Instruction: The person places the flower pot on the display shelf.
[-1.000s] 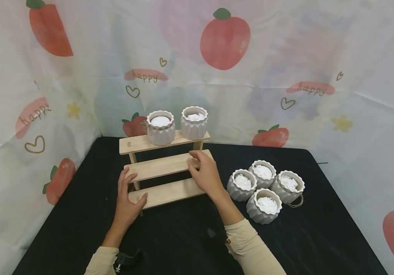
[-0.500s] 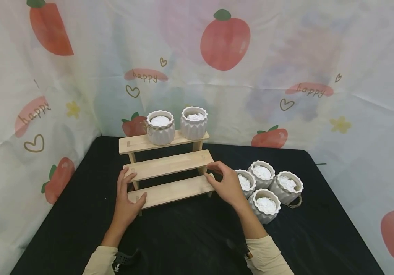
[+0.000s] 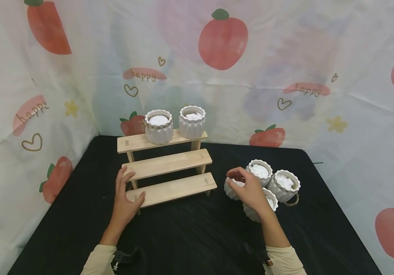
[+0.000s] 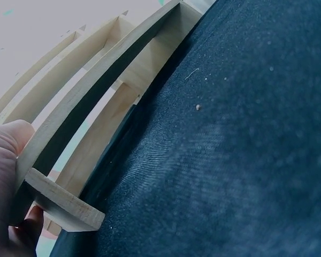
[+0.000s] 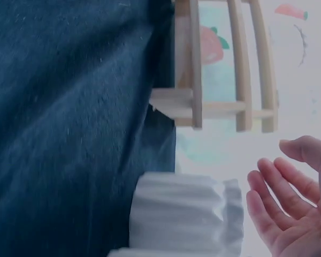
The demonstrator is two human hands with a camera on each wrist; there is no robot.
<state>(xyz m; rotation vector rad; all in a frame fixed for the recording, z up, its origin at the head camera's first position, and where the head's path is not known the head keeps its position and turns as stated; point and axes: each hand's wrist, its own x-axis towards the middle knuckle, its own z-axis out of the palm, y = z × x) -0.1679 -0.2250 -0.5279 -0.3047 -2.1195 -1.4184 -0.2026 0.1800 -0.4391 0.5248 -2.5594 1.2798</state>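
Note:
A three-tier wooden stand [image 3: 176, 190] stands on the black cloth. At its left end my left hand [image 3: 122, 206] grips the lowest tier, thumb [image 4: 16, 134] on top and fingertips [image 4: 33, 222] below in the left wrist view. Two white scalloped pots, the left one [image 3: 159, 133] with twine and the right one [image 3: 192, 126], sit on the top tier. My right hand [image 3: 253, 193] hovers over the leftmost pot [image 3: 229, 191] of a cluster on the table. Its fingers are parted from the thumb, and the right wrist view shows them apart from that pot [image 5: 182, 214].
Several white-filled pots cluster right of the stand: a rear one [image 3: 260, 170], a right one [image 3: 284, 187] with a twine loop, and a front one [image 3: 250, 214] partly behind my right hand. A fruit-patterned curtain [image 3: 183, 46] hangs behind the black table [image 3: 183, 244].
My right hand has left the stand's middle tier and moved right to above the pots. My left hand keeps its place on the stand. The pots have not moved.

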